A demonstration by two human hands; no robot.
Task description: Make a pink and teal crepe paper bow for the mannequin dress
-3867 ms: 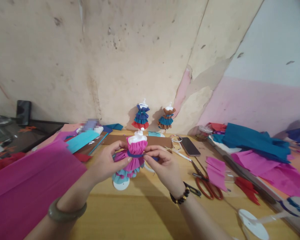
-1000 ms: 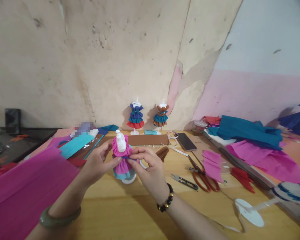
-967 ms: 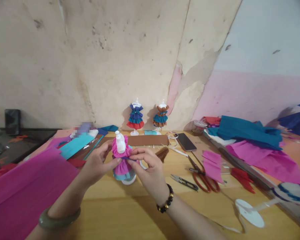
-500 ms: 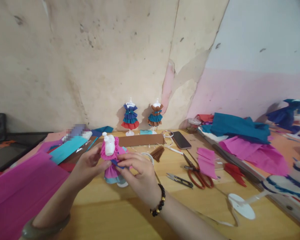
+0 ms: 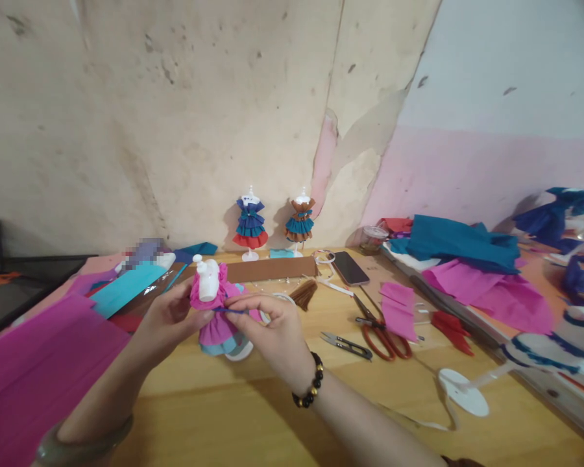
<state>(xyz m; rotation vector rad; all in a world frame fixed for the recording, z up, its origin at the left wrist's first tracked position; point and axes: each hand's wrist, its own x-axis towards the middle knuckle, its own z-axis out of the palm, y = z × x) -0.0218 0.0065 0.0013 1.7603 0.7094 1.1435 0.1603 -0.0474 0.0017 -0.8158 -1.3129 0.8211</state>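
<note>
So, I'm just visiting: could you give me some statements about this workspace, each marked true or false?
1. The right hand pinches a dark blue strip. True.
2. The left hand holds the scissors. False: it holds the mannequin in pink; the scissors lie apart from both hands.
3. The mannequin in blue, teal and red stands left of the one in brown and teal. True.
4. The black bead bracelet is on the left wrist. False: it is on the right.
5. The phone lies flat beyond the scissors. True.

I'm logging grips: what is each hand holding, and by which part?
The left hand holds the pink-dressed mannequin by its waist; the right hand pinches the dark blue strip there, toward the right.
</note>
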